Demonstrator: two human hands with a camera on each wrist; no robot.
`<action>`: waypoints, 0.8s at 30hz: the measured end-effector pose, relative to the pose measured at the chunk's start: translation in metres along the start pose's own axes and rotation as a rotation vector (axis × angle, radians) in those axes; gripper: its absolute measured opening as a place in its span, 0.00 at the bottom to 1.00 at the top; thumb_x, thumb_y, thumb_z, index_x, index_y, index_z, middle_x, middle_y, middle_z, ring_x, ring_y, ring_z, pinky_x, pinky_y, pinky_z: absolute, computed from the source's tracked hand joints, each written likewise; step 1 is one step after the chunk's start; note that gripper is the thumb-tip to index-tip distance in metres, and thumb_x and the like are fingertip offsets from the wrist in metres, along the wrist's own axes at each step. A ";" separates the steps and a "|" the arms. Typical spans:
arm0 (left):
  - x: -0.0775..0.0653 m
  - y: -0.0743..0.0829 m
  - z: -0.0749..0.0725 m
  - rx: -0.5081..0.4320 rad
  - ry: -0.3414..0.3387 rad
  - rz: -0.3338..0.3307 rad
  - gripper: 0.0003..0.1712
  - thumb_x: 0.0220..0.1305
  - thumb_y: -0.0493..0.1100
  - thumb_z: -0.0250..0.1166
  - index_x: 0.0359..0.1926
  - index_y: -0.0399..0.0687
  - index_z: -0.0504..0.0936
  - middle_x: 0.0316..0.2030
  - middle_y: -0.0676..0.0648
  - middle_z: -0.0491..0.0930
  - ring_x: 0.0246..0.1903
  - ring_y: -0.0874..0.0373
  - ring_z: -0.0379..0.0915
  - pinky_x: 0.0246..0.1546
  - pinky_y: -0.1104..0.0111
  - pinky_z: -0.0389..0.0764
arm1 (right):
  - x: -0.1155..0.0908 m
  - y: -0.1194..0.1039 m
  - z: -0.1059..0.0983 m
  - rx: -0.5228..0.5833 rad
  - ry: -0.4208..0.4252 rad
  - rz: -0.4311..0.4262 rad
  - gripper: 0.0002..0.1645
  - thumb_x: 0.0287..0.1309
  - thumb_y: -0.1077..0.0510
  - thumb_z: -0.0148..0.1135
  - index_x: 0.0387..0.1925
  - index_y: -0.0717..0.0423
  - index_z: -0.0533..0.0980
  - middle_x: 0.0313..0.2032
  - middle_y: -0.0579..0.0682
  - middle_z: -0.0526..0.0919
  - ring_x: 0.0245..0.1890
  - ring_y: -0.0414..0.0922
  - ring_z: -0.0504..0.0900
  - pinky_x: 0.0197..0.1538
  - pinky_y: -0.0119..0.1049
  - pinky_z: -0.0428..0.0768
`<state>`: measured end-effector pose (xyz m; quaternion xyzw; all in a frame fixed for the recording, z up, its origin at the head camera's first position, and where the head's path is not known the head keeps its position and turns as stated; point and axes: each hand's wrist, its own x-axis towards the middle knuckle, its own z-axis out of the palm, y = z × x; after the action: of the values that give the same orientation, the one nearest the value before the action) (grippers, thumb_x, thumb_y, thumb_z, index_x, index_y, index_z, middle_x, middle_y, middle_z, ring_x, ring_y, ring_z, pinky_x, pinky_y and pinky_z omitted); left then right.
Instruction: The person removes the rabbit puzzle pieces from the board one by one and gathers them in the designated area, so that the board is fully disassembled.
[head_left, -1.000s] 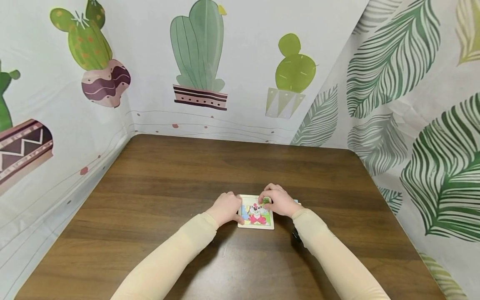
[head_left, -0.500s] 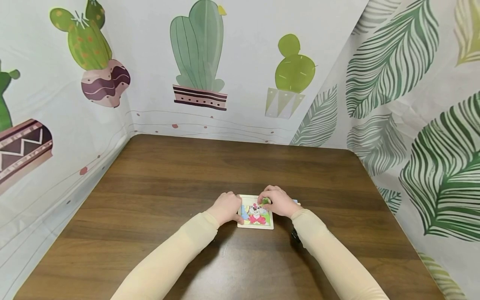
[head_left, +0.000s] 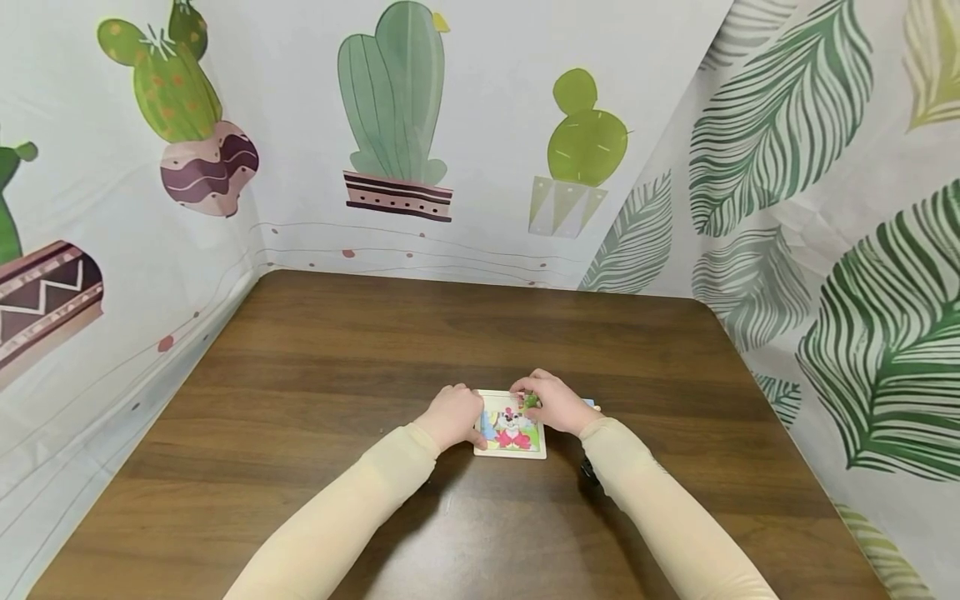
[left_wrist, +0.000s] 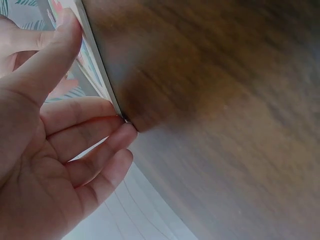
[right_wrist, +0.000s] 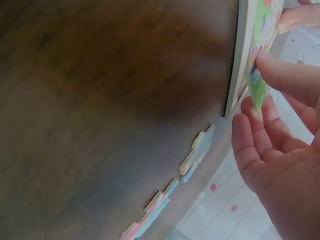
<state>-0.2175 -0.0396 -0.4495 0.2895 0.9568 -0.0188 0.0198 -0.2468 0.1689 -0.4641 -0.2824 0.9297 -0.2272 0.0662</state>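
A small square jigsaw puzzle tray [head_left: 512, 454] with a pale rim lies on the table, showing a cartoon animal in pink. At its left side my left hand [head_left: 452, 415] holds the rim, the thumb on the near corner and the fingers at the far one. Above the tray's far right corner, my right hand [head_left: 557, 403] pinches a green puzzle piece [right_wrist: 258, 92] between thumb and fingers. That piece stands tilted over the tray in the right wrist view. Bare pale backing shows along the tray's far side.
Loose puzzle pieces [right_wrist: 197, 152] lie on the wooden table [head_left: 465, 333] beyond the tray's right side, partly hidden behind my right hand in the head view. A cloth [head_left: 495, 125] printed with cacti and leaves hangs around the table's edges.
My right hand has shifted slightly left over the tray with the green puzzle piece, its fingers a little straighter. My left hand stays on the rim.
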 end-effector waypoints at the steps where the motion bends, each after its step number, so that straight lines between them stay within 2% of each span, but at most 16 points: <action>1: 0.000 0.000 0.000 -0.001 -0.001 0.002 0.27 0.38 0.65 0.74 0.24 0.48 0.79 0.30 0.49 0.82 0.32 0.53 0.74 0.36 0.62 0.75 | 0.000 0.000 0.000 0.001 0.001 0.007 0.18 0.51 0.64 0.68 0.47 0.55 0.79 0.40 0.49 0.76 0.37 0.43 0.72 0.43 0.37 0.76; 4: -0.001 -0.001 -0.003 -0.022 -0.008 0.011 0.26 0.39 0.64 0.75 0.23 0.47 0.79 0.27 0.49 0.81 0.31 0.53 0.74 0.35 0.62 0.76 | 0.000 0.000 0.001 -0.006 0.002 0.017 0.18 0.52 0.63 0.68 0.47 0.55 0.79 0.41 0.49 0.77 0.37 0.42 0.72 0.43 0.37 0.76; 8: 0.000 -0.002 -0.007 -0.103 -0.034 0.006 0.24 0.38 0.60 0.77 0.19 0.48 0.77 0.21 0.50 0.77 0.26 0.55 0.72 0.31 0.62 0.78 | -0.001 0.000 0.002 -0.012 0.006 0.008 0.17 0.52 0.62 0.68 0.46 0.55 0.80 0.41 0.49 0.77 0.36 0.42 0.72 0.42 0.36 0.75; 11: 0.001 -0.001 -0.007 -0.137 -0.043 -0.010 0.24 0.39 0.58 0.78 0.21 0.46 0.78 0.21 0.51 0.77 0.26 0.55 0.74 0.30 0.62 0.79 | -0.001 -0.001 0.003 -0.013 0.006 0.001 0.17 0.52 0.62 0.68 0.46 0.55 0.79 0.41 0.49 0.77 0.36 0.43 0.72 0.42 0.36 0.75; 14: 0.001 0.001 -0.005 -0.106 -0.015 0.000 0.23 0.42 0.59 0.76 0.27 0.45 0.80 0.25 0.50 0.80 0.29 0.54 0.76 0.33 0.63 0.79 | -0.001 0.000 0.003 -0.015 0.004 -0.004 0.17 0.53 0.62 0.68 0.47 0.55 0.79 0.40 0.49 0.77 0.36 0.43 0.72 0.42 0.37 0.74; 18: -0.001 0.006 -0.001 -0.048 0.035 0.059 0.21 0.46 0.57 0.74 0.35 0.48 0.84 0.29 0.53 0.82 0.30 0.55 0.74 0.35 0.65 0.78 | -0.002 0.002 0.002 -0.028 0.012 -0.016 0.18 0.52 0.62 0.68 0.47 0.55 0.80 0.40 0.49 0.77 0.35 0.43 0.72 0.41 0.36 0.75; 21: -0.001 0.010 -0.001 -0.037 0.044 0.087 0.17 0.49 0.54 0.73 0.38 0.52 0.86 0.29 0.55 0.82 0.30 0.56 0.71 0.36 0.66 0.77 | -0.002 0.003 0.001 -0.036 0.020 -0.024 0.18 0.52 0.62 0.68 0.47 0.55 0.80 0.40 0.48 0.77 0.35 0.43 0.73 0.42 0.36 0.75; 24: -0.001 0.013 0.000 -0.042 0.052 0.105 0.15 0.50 0.52 0.73 0.39 0.54 0.86 0.29 0.56 0.82 0.32 0.56 0.73 0.38 0.65 0.77 | -0.003 0.003 0.001 -0.027 0.018 -0.028 0.18 0.52 0.62 0.68 0.47 0.56 0.80 0.39 0.49 0.77 0.35 0.43 0.73 0.42 0.37 0.74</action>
<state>-0.2091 -0.0295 -0.4494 0.3390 0.9407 0.0098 0.0019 -0.2459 0.1722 -0.4659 -0.2943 0.9291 -0.2182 0.0509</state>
